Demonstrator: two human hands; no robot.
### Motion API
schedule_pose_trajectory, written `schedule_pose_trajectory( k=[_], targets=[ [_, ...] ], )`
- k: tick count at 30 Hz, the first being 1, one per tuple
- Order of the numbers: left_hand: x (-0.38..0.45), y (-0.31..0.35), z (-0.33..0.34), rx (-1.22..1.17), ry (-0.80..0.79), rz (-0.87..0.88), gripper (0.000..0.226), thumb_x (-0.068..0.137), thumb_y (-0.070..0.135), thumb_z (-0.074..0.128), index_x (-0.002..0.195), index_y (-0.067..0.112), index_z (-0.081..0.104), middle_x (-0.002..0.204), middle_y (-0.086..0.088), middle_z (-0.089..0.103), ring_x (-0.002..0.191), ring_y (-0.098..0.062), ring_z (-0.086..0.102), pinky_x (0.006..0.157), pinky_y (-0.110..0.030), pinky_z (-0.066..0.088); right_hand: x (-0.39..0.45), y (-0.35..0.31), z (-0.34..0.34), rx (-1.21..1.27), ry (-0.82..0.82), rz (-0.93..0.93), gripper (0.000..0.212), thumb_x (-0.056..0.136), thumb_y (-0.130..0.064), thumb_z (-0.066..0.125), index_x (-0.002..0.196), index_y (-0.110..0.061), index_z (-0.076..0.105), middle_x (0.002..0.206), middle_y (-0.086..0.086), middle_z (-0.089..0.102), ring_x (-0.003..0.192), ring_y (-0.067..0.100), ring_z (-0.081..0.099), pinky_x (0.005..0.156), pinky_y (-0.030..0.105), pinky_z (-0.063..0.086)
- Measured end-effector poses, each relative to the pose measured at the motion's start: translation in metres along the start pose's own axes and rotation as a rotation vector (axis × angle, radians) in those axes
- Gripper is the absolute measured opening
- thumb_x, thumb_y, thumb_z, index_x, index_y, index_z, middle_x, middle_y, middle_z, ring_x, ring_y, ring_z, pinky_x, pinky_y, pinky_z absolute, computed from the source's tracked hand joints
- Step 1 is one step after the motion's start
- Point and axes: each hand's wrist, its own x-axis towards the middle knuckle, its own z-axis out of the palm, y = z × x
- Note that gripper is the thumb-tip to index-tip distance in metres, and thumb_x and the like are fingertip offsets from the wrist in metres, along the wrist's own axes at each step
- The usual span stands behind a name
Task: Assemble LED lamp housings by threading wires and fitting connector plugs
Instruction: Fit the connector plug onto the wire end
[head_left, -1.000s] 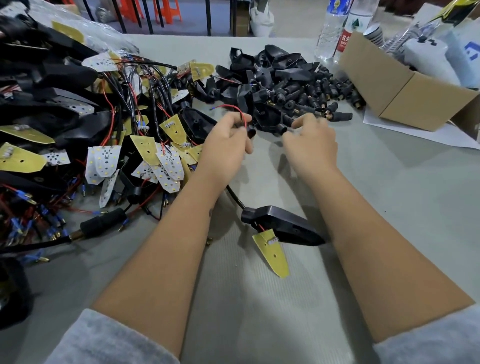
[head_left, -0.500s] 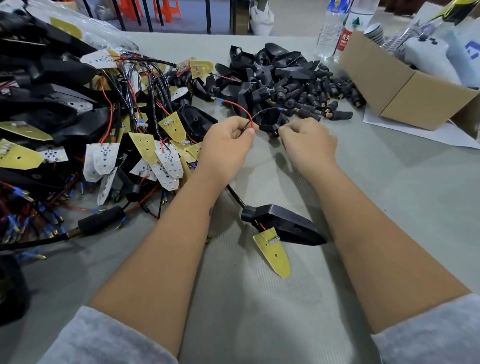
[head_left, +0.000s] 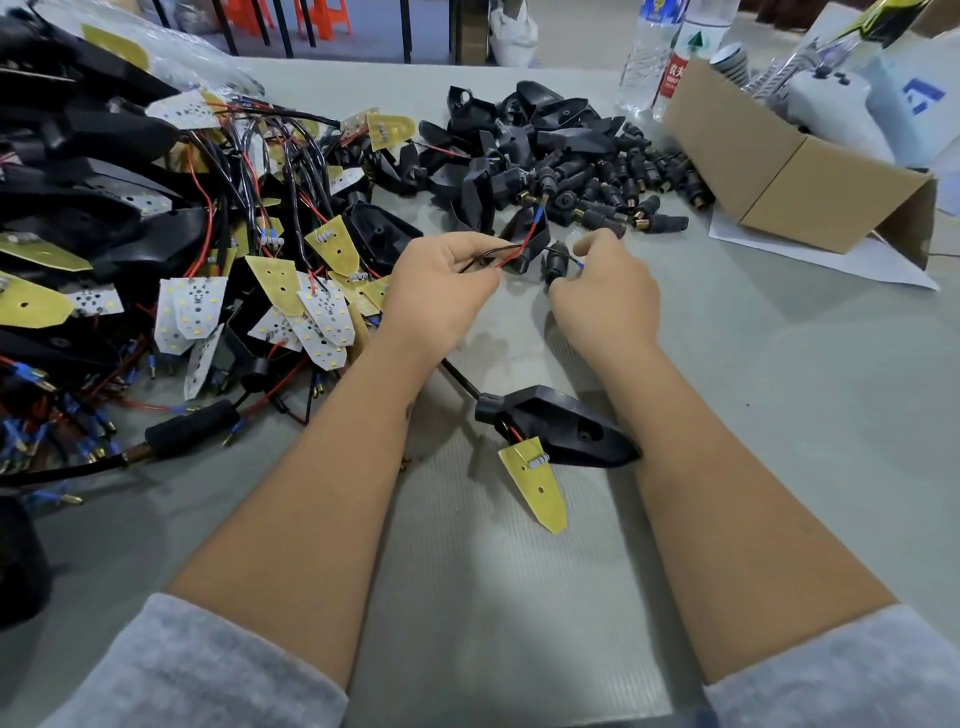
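Observation:
A black lamp housing (head_left: 558, 431) lies on the grey table between my forearms, with a yellow LED board (head_left: 537, 483) hanging off it. Its black cable runs up under my left hand (head_left: 441, 291). That hand pinches a red wire (head_left: 524, 241) and a thin black wire near their ends. My right hand (head_left: 605, 299) holds a small black connector plug (head_left: 556, 262) with the black wire's blue-tipped end at its fingertips. The two hands are close together above the housing.
A heap of wired housings and LED boards (head_left: 197, 306) fills the left side. Loose black housings and connector plugs (head_left: 587, 176) lie beyond the hands. An open cardboard box (head_left: 795, 176) and water bottles (head_left: 649, 57) stand at the back right.
My right hand has picked up a black plug and brought it to the black wire's end. The red wire now points up and right from my left hand.

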Motion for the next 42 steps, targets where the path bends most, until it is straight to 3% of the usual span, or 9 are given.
schedule_pose_trajectory(
  k=[4, 11, 15, 19, 22, 26, 29, 33, 42],
  targets=[
    [-0.001, 0.001, 0.000, 0.043, 0.015, -0.018, 0.046, 0.085, -0.002, 0.051, 0.083, 0.039, 0.072, 0.052, 0.012, 0.060, 0.037, -0.004, 0.030, 0.040, -0.016, 0.024, -0.005, -0.006, -0.007, 0.217, 0.014, 0.019, 0.035, 0.072, -0.022, 0.050, 0.106, -0.030, 0.051, 0.085, -0.008, 0.056, 0.092, 0.027, 0.060, 0.078, 0.041, 0.050],
    [0.003, -0.002, 0.003, 0.142, 0.074, -0.069, 0.035, 0.090, 0.002, 0.050, 0.091, 0.028, 0.073, 0.066, 0.009, 0.064, 0.038, -0.003, 0.036, 0.041, -0.016, 0.028, -0.016, -0.015, -0.015, 0.586, 0.069, -0.188, 0.035, 0.072, -0.014, 0.051, 0.096, -0.037, 0.064, 0.089, -0.009, 0.052, 0.075, -0.003, 0.047, 0.069, 0.014, 0.041],
    [0.004, -0.001, 0.002, 0.139, 0.083, -0.059, 0.028, 0.094, 0.005, 0.051, 0.096, 0.023, 0.073, 0.085, 0.014, 0.069, 0.070, 0.005, 0.058, 0.067, -0.013, 0.046, -0.017, -0.016, -0.014, 0.595, 0.040, -0.228, 0.006, 0.087, -0.024, 0.064, 0.086, -0.029, 0.068, 0.080, 0.000, 0.060, 0.069, 0.006, 0.053, 0.069, 0.034, 0.052],
    [0.005, -0.003, 0.000, 0.046, 0.085, -0.094, 0.029, 0.100, 0.007, 0.043, 0.097, 0.020, 0.070, 0.048, 0.018, 0.051, 0.044, 0.001, 0.044, 0.048, -0.016, 0.035, -0.014, -0.014, -0.012, 0.541, 0.053, -0.216, 0.014, 0.089, -0.017, 0.066, 0.076, -0.019, 0.060, 0.070, -0.001, 0.060, 0.066, 0.017, 0.055, 0.065, 0.035, 0.050],
    [0.008, -0.003, 0.000, -0.043, 0.138, -0.169, 0.032, 0.104, 0.010, 0.034, 0.093, 0.020, 0.063, 0.048, 0.007, 0.050, 0.039, -0.006, 0.041, 0.043, -0.020, 0.036, -0.013, -0.013, -0.010, 0.529, 0.051, -0.158, 0.017, 0.092, -0.017, 0.061, 0.077, -0.021, 0.054, 0.074, 0.005, 0.065, 0.072, 0.025, 0.062, 0.072, 0.043, 0.054],
    [0.006, -0.002, -0.001, 0.026, 0.149, -0.137, 0.033, 0.102, 0.005, 0.031, 0.091, 0.019, 0.059, 0.071, -0.003, 0.057, 0.060, -0.015, 0.052, 0.059, -0.030, 0.044, -0.014, -0.017, -0.012, 0.666, -0.009, -0.117, 0.020, 0.096, -0.010, 0.055, 0.079, -0.019, 0.051, 0.068, -0.001, 0.068, 0.061, 0.011, 0.060, 0.064, 0.030, 0.053],
    [0.000, -0.002, -0.002, 0.498, 0.093, 0.097, 0.033, 0.090, -0.006, 0.039, 0.098, 0.013, 0.065, 0.101, -0.007, 0.061, 0.096, -0.024, 0.057, 0.084, -0.038, 0.047, -0.017, -0.022, -0.014, 0.802, -0.058, -0.098, 0.018, 0.096, -0.002, 0.052, 0.082, -0.013, 0.052, 0.072, 0.007, 0.068, 0.055, 0.008, 0.058, 0.055, 0.020, 0.047],
    [-0.006, 0.005, 0.001, 0.772, 0.091, 0.288, 0.018, 0.082, 0.001, 0.050, 0.093, 0.009, 0.061, 0.106, -0.009, 0.058, 0.104, -0.027, 0.049, 0.081, -0.038, 0.042, -0.020, -0.026, -0.015, 0.864, -0.118, -0.121, 0.014, 0.099, -0.004, 0.051, 0.086, -0.009, 0.053, 0.076, 0.009, 0.063, 0.056, 0.004, 0.058, 0.053, 0.016, 0.044],
    [-0.009, 0.005, 0.006, 0.402, 0.074, 0.191, 0.021, 0.093, 0.015, 0.056, 0.085, 0.021, 0.037, 0.081, -0.005, 0.058, 0.077, -0.026, 0.056, 0.068, -0.043, 0.045, -0.022, -0.028, -0.013, 0.781, -0.152, -0.122, 0.010, 0.100, -0.007, 0.050, 0.091, -0.005, 0.055, 0.068, 0.001, 0.064, 0.056, 0.005, 0.057, 0.056, 0.013, 0.044]
  ],
)
